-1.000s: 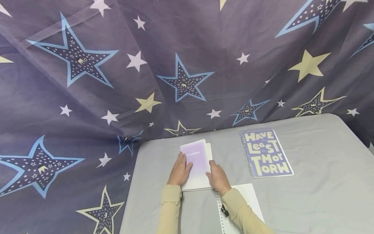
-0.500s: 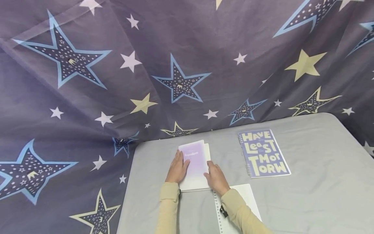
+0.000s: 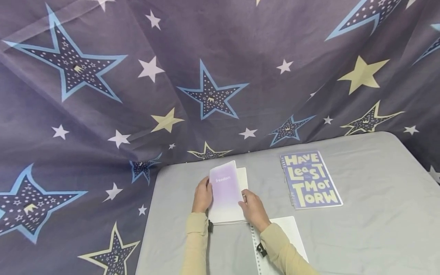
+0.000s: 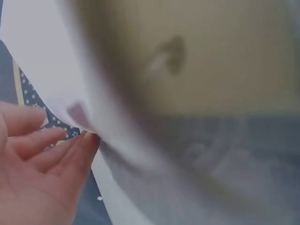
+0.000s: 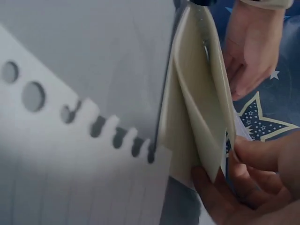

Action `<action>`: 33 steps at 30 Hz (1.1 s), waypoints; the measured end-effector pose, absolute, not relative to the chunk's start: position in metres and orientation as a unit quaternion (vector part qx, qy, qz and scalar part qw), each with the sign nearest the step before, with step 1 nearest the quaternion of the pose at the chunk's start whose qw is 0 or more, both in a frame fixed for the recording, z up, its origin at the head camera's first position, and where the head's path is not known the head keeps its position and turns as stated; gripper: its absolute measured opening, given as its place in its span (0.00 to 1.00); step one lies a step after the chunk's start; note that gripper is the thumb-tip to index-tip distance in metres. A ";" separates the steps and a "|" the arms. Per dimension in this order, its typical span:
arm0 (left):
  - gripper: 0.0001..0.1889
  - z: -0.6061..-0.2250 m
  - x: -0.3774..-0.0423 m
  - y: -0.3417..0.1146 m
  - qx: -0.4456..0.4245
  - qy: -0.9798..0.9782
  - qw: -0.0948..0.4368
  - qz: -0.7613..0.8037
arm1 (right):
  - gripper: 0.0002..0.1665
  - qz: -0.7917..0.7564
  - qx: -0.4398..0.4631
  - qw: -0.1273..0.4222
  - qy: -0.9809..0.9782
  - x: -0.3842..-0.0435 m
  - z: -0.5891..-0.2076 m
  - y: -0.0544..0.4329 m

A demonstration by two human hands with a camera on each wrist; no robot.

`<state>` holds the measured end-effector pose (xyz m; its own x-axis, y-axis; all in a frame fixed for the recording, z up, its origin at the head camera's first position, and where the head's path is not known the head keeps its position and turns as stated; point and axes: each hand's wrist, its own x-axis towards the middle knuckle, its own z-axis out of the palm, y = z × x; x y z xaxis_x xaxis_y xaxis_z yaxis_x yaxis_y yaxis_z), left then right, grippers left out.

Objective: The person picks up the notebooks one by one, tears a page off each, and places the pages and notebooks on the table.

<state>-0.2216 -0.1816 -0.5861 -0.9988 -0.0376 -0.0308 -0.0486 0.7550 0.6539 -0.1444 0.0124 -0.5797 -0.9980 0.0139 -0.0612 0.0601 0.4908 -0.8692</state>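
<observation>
A notebook (image 3: 225, 194) with a pale purple cover marked "freedom" lies on the grey-covered surface, its cover lifted off the pages beneath. My left hand (image 3: 202, 195) holds its left edge, and in the left wrist view my fingertips (image 4: 91, 138) meet a thin white edge, partly blurred. At the right edge my right hand (image 3: 254, 208) grips the cover, thumb on top. Seen from the right wrist, several cream leaves (image 5: 197, 103) fan apart, with my right fingers (image 5: 211, 192) reaching between them.
A loose white sheet (image 3: 288, 233) with punched holes lies under the right forearm. Farther right rests a spiral notebook (image 3: 313, 179) with large yellow letters on blue. A star-patterned dark cloth (image 3: 220, 49) hangs behind the grey surface (image 3: 378, 221).
The purple cover has risen and shifted slightly left, baring more of the pages at right. My left hand has slid from the cover's face to its left edge.
</observation>
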 end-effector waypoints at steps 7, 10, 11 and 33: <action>0.22 -0.580 -0.221 -0.189 -0.036 0.916 0.037 0.397 | 0.07 -0.540 -0.010 0.036 0.841 -0.146 -0.581 0.022; 0.24 -0.576 -0.223 -0.194 -0.024 0.917 0.073 0.392 | 0.05 -0.538 -0.020 0.041 0.841 -0.147 -0.582 0.027; 0.24 -0.576 -0.224 -0.196 -0.019 0.918 0.081 0.387 | 0.05 -0.538 -0.021 0.042 0.842 -0.147 -0.582 0.028; 0.19 -0.590 -0.242 -0.205 -0.134 0.855 0.085 0.494 | 0.14 -0.532 -0.057 0.060 0.842 -0.143 -0.586 0.036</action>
<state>-0.2423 -0.2048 -0.5902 -0.9496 -0.1462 -0.2774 -0.3133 0.4760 0.8217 -0.1428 0.0363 -0.5856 -0.9863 -0.1596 -0.0413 -0.0312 0.4265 -0.9039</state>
